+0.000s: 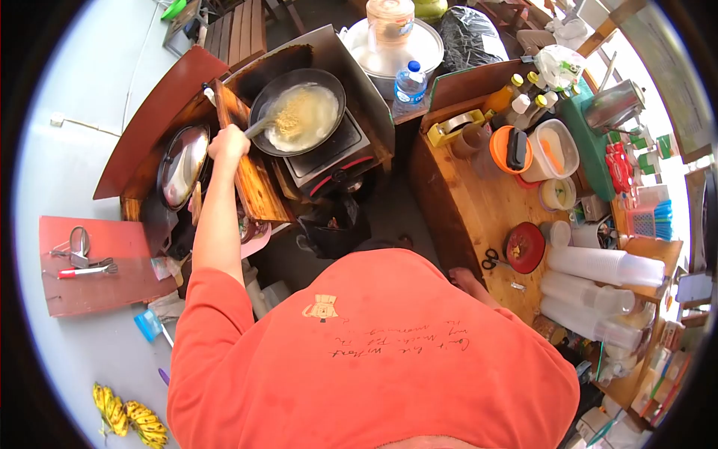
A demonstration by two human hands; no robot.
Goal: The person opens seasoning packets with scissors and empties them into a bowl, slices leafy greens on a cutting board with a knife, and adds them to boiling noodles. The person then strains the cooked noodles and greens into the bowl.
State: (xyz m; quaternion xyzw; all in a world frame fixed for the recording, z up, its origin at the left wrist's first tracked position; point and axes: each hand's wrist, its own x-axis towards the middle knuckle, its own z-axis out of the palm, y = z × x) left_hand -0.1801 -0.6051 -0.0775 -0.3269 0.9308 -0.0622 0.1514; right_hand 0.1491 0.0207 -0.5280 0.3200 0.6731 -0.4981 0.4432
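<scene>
Holding utensil (259, 128), its tip hidden

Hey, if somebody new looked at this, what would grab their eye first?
Probably the orange-red shirt, filling the lower middle. Next, the dark pan on the stove, left of centre near the top, holding pale liquid and what look like noodles, with the left hand gripping a grey handle beside it. Then the yellow bananas in the bottom left.

left hand (229, 144) holds utensil (259, 128) | pan (338, 93) on stove (330, 159): noodles (297, 120) in liquid | right hand (464, 279) by table (479, 202)
</scene>
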